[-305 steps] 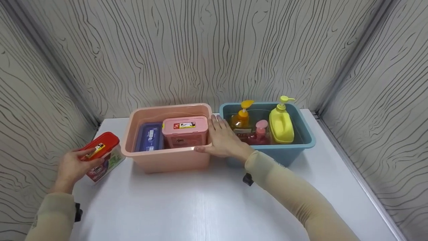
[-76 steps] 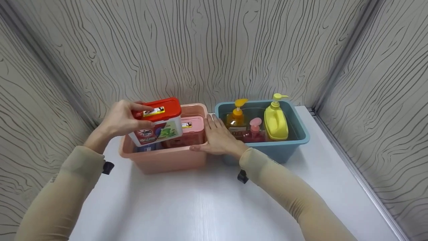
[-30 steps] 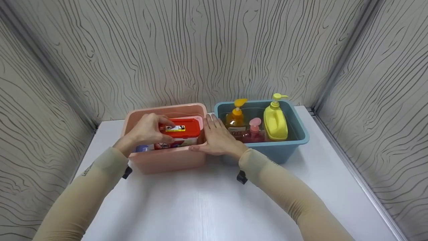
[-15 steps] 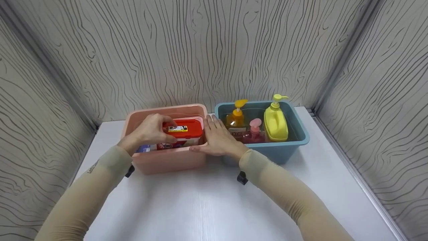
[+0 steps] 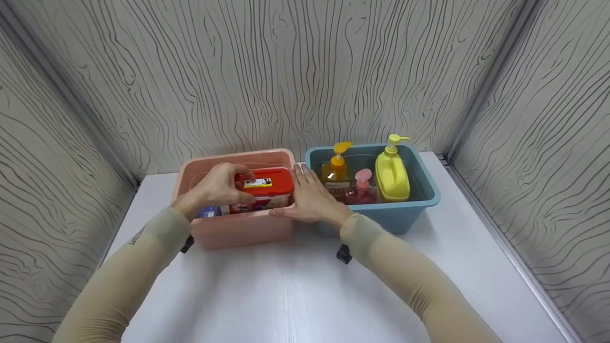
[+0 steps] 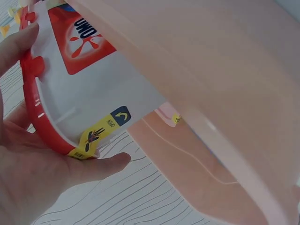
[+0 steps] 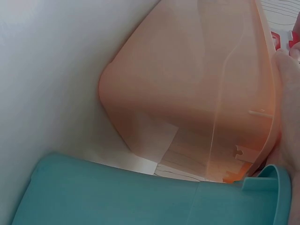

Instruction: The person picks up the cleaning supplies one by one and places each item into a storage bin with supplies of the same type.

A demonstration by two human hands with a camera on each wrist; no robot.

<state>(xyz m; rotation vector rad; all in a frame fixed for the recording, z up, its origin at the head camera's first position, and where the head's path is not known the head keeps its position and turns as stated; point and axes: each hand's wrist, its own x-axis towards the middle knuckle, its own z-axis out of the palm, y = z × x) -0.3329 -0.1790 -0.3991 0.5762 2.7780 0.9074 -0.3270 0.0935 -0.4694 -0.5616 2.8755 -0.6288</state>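
My left hand (image 5: 220,186) grips a red-lidded OMO detergent tub (image 5: 279,183) from its left end, thumb at the near side and fingers over the lid. The tub sits partly down in the peach bin (image 5: 243,233), against its right end. In the left wrist view, the white wall of the tub slants across the bin's rim. My right hand (image 5: 312,196) lies along the bin's right rim with straight fingers, its thumb over the front rim. A blue box (image 5: 209,211) shows at the bin's left. The pink-lidded tub (image 6: 166,114) is mostly hidden.
A blue-green bin (image 5: 391,208) stands to the right, holding an amber pump bottle (image 5: 335,175), a pink pump bottle (image 5: 362,189) and a yellow pump jug (image 5: 393,178). Patterned walls (image 5: 295,71) enclose the white table (image 5: 295,295) at the back and sides.
My left hand has lifted the red-lidded tub from the table at the left into the peach bin, then shifted it slightly right. My right hand stays on the rim.
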